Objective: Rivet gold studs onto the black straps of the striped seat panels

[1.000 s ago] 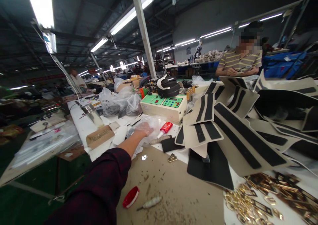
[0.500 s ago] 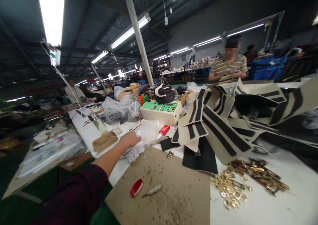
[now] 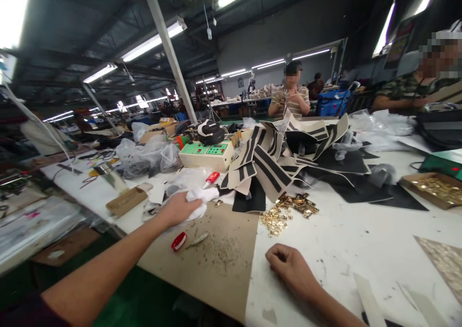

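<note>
Resting curled on the white tabletop point(image 3: 361, 230), near edge, is the right hand point(image 3: 288, 269), fingers folded in loosely, holding nothing. Left hand point(image 3: 176, 209) is stretched out further, fingers pinching a white crumpled cloth point(image 3: 200, 202); it looks soft, bunched, w/ folds, and sits over the far edge of a brown cardboard sheet point(image 3: 216, 250). Just by it: red cap point(image 3: 178, 241), small awl-like tool point(image 3: 198, 239). Beyond: gold metal bits point(image 3: 285, 211), black-striped cut pieces point(image 3: 267, 158), green control box point(image 3: 205, 153).
</note>
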A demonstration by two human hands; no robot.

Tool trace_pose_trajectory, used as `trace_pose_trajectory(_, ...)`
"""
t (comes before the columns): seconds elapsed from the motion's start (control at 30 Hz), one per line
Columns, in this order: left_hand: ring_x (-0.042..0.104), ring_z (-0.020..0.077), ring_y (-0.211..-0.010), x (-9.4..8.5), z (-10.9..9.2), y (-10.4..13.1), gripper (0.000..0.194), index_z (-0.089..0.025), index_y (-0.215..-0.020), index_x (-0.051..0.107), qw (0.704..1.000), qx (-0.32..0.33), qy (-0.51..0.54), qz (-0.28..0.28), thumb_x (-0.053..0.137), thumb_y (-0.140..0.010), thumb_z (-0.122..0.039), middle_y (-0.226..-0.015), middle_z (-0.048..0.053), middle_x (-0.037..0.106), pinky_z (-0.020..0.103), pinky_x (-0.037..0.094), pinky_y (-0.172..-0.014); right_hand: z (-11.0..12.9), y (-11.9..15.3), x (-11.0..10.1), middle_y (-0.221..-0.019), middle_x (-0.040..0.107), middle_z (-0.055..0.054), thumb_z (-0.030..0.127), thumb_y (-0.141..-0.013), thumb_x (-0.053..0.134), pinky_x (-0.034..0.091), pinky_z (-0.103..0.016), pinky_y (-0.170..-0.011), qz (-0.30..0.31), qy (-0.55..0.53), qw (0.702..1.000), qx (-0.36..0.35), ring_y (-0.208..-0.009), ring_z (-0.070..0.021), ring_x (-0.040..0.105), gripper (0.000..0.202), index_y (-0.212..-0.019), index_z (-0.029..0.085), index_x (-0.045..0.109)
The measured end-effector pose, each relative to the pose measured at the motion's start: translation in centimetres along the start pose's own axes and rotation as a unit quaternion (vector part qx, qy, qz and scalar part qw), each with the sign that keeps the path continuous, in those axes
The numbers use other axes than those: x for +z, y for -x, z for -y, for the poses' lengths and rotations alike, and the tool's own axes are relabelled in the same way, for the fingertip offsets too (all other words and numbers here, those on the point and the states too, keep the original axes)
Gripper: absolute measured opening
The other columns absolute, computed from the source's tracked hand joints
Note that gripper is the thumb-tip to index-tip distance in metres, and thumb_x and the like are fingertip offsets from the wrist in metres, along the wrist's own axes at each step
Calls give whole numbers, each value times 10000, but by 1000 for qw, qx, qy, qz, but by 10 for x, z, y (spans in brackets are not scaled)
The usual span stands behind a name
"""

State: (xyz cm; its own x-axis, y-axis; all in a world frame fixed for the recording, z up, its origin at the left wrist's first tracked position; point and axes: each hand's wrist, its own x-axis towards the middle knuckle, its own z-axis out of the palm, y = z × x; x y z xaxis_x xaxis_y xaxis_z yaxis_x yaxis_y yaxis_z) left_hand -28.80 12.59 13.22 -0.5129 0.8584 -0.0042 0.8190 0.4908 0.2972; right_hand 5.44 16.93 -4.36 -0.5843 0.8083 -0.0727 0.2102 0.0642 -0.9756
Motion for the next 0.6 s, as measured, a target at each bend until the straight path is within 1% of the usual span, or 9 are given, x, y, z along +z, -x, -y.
trace_pose_trajectory(0.1,731,277,-934,43,-44,24,306,-190,-930,787,996,39,75,33,614,-877,-437,-954,44,810,304,527,-806,1,4,-3,-650,604,10,415,-883,576,370,-264,-553,1,-39,999,7,-567,-135,510,269,-747,187,623)
trace_pose_trajectory(0.2,736,266,-928,84,-79,45,287,-180,-969,793,987,53,142,61,625,-877,-393,-975,53,811,293,534,-773,1,6,-8,-639,627,9,465,-845,639,342,-252,-481,-4,-114,993,39,-488,-115,497,298,-758,181,624)
trace_pose_trajectory(0.27,735,255,-907,104,-97,59,290,-168,-980,791,979,63,176,76,615,-888,-379,-969,53,809,286,535,-753,1,7,-11,-629,631,8,513,-823,662,342,-248,-453,-15,-158,986,60,-457,-109,490,344,-753,179,623)
trace_pose_trajectory(0.3,733,249,-896,111,-104,65,289,-162,-977,789,976,70,190,83,606,-894,-370,-962,52,807,282,533,-743,0,8,-14,-629,631,8,535,-817,663,354,-248,-450,-23,-173,982,68,-454,-109,493,364,-754,179,626)
trace_pose_trajectory(0.37,727,239,-868,120,-114,78,285,-147,-960,782,970,85,208,96,594,-899,-353,-938,51,801,274,524,-719,-1,10,-19,-642,633,7,561,-808,654,388,-250,-457,-39,-190,978,81,-468,-114,508,386,-774,177,640)
trace_pose_trajectory(0.43,718,231,-843,122,-121,88,288,-136,-941,778,966,98,216,103,591,-900,-350,-920,51,796,269,512,-700,-2,15,-24,-660,635,7,568,-796,655,404,-250,-461,-50,-204,973,91,-480,-117,514,393,-810,175,660)
trace_pose_trajectory(0.53,715,222,-828,117,-123,96,286,-144,-933,786,966,112,210,104,603,-893,-359,-908,45,800,263,501,-698,-6,23,-29,-673,636,4,592,-797,664,410,-252,-472,-53,-202,973,94,-499,-122,522,417,-831,177,677)
trace_pose_trajectory(0.6,724,221,-853,110,-119,95,268,-164,-940,795,969,117,193,97,613,-882,-352,-926,38,808,259,501,-717,-11,27,-30,-681,643,-3,623,-809,664,410,-255,-482,-48,-180,978,95,-511,-128,529,441,-810,182,676)
